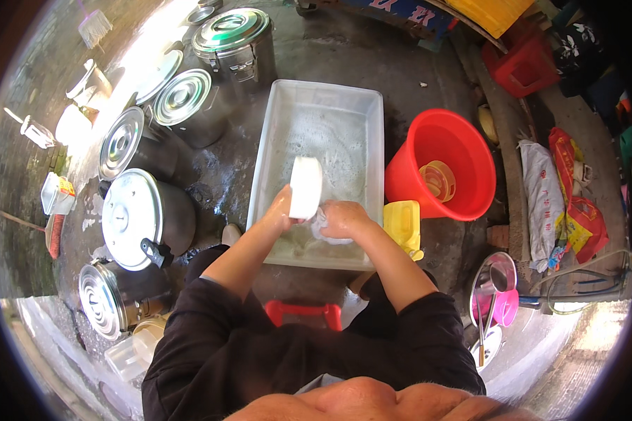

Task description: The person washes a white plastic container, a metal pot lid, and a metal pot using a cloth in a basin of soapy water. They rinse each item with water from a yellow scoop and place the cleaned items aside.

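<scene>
A large translucent plastic tub point(324, 90) of cloudy, sudsy water stands on the wet floor before me. Over its near half, my left hand point(283, 207) grips a white bowl-like container point(306, 188), tilted on its side with its outer wall facing up. My right hand point(345, 219) is shut on a pale, wet cloth point(331, 236) close to the lower right of the white container. The fingers of both hands are partly hidden. Just right of the tub lies a yellow plastic jug point(402, 226).
A red bucket point(408, 163) with a yellowish container point(438, 180) inside stands right of the tub. Lidded metal pots, among them a large one point(131, 218), line the left. A metal basin point(492, 258) with a ladle is at lower right. Sacks point(541, 194) lie at far right.
</scene>
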Tool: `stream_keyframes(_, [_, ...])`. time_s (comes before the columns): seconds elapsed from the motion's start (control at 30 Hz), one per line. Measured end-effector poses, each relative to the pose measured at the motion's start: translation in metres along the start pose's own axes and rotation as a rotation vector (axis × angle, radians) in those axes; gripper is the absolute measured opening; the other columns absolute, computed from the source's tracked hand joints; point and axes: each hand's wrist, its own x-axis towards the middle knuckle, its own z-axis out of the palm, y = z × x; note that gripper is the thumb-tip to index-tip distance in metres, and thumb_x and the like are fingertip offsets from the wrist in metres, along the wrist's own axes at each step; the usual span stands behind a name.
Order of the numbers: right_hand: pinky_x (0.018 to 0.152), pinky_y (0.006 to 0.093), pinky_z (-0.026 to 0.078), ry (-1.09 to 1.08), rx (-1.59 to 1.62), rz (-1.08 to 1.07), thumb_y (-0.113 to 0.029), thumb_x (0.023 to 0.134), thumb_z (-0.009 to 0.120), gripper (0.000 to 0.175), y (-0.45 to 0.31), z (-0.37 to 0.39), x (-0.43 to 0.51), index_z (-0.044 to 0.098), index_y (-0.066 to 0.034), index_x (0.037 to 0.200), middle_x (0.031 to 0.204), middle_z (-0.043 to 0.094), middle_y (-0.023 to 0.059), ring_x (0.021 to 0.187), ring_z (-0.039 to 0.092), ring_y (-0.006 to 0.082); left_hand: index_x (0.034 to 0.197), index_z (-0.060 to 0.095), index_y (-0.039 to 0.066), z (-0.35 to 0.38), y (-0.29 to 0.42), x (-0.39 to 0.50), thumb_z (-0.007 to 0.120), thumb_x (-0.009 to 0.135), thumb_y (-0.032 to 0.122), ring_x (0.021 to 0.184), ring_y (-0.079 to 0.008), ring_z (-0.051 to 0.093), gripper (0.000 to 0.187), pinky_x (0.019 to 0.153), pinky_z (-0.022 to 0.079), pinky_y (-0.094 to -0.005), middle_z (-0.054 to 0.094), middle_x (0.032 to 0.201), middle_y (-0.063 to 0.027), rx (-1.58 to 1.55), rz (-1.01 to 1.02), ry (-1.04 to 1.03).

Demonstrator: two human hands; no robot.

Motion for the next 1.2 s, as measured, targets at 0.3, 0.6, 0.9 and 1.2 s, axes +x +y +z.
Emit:
stream_keyframes(0.3, [0.107, 0.0443, 0.040, 0.005, 0.309, 0.616, -0.028, 0.075, 0.073, 0.082, 0.120, 0.190, 0.050, 0.037, -0.0205, 0.148, 0.154, 0.029, 0.0156, 0.134, 0.039, 0.0386, 0.102, 0.062, 0.008, -0.027, 0.015, 0.017, 0.053, 0.094, 0.029, 0.057, -0.0284, 0.062, 0.024, 0.046, 0.050, -0.0341, 0.066, 0.083, -0.0170, -0.464, 0.010, -0.294])
stream_keyframes(0.6, [0.110, 0.0511, 0.034, -0.081, 0.173, 0.634, -0.028, 0.073, 0.075, 0.088, 0.135, 0.239, 0.074, 0.031, -0.0263, 0.150, 0.154, 0.023, 0.0168, 0.139, 0.026, 0.0427, 0.123, 0.053, 0.007, -0.014, 0.040, -0.004, 0.052, 0.090, 0.013, 0.080, -0.0288, 0.068, 0.034, 0.058, 0.057, -0.0358, 0.066, 0.104, -0.0140, -0.353, 0.200, 0.147])
stream_keyframes(0.9, [0.103, 0.0469, 0.044, -0.076, 1.108, 0.753, -0.023, 0.077, 0.068, 0.064, 0.098, 0.251, 0.067, 0.047, -0.0139, 0.137, 0.130, 0.051, 0.0129, 0.116, 0.054, 0.0350, 0.133, 0.036, 0.007, -0.009, 0.048, 0.001, 0.050, 0.082, -0.004, 0.106, -0.0272, 0.060, 0.054, 0.073, 0.059, -0.0408, 0.051, 0.125, -0.0141, -0.047, 0.394, 0.566])
stream_keyframes(1.2, [0.103, 0.0404, 0.047, -0.262, 2.074, -0.111, -0.015, 0.074, 0.059, 0.067, 0.087, 0.064, 0.043, 0.047, 0.0047, 0.137, 0.130, 0.060, 0.0176, 0.116, 0.061, 0.0311, 0.133, 0.041, 0.006, -0.018, 0.043, -0.003, 0.052, 0.079, 0.000, 0.096, -0.0237, 0.061, 0.056, 0.061, 0.052, -0.0332, 0.057, 0.114, -0.0162, 0.074, 0.359, 0.633])
